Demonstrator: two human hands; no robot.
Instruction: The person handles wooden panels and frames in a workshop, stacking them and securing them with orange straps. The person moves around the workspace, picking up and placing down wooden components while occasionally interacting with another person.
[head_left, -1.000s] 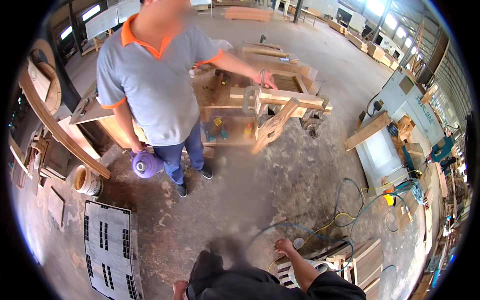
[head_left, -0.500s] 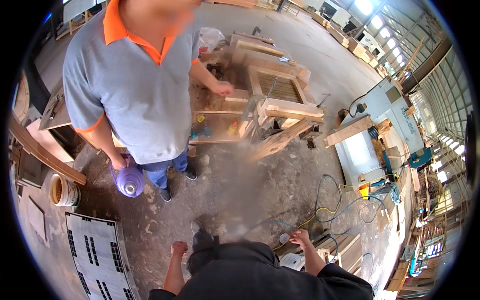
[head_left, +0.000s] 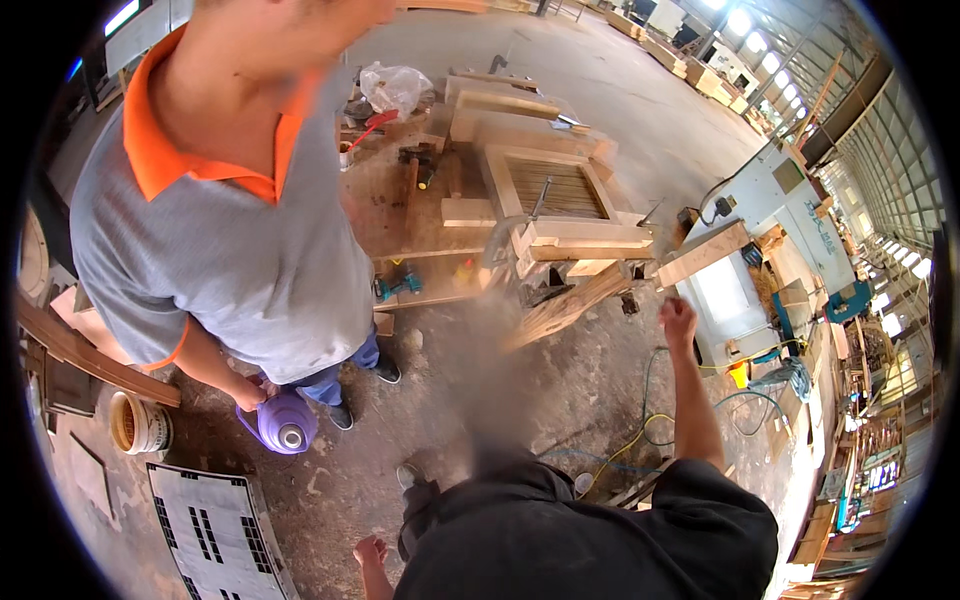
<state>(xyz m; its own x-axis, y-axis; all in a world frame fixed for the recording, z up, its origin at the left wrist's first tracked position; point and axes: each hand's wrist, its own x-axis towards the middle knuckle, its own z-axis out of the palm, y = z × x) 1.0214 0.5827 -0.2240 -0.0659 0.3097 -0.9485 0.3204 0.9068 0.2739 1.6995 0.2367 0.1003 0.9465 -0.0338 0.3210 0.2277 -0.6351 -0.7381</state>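
Observation:
My right hand (head_left: 678, 318) is raised ahead of me with its fingers curled in, and nothing shows in it. It is nearest to a wooden board (head_left: 703, 254) beside the pale machine. My left hand (head_left: 370, 552) hangs low by my leg, loosely curled, with nothing visible in its fingers. At the left stands a co-worker in a grey shirt (head_left: 235, 235) with an orange collar. The co-worker's hand (head_left: 250, 394) holds a purple jug (head_left: 287, 422) by its handle.
A workbench (head_left: 400, 225) carries a clamped wooden frame (head_left: 497, 180), a teal power drill (head_left: 400, 284) and a plastic bag (head_left: 396, 88). Yellow and blue hoses (head_left: 600, 466) lie on the floor at right. A bucket (head_left: 140, 424) and a white panel (head_left: 215, 515) stand at left.
My right hand has swung up and forward; my left hand has dropped back toward the lower edge. The co-worker now appears closer, the head turned to the right, still holding the jug.

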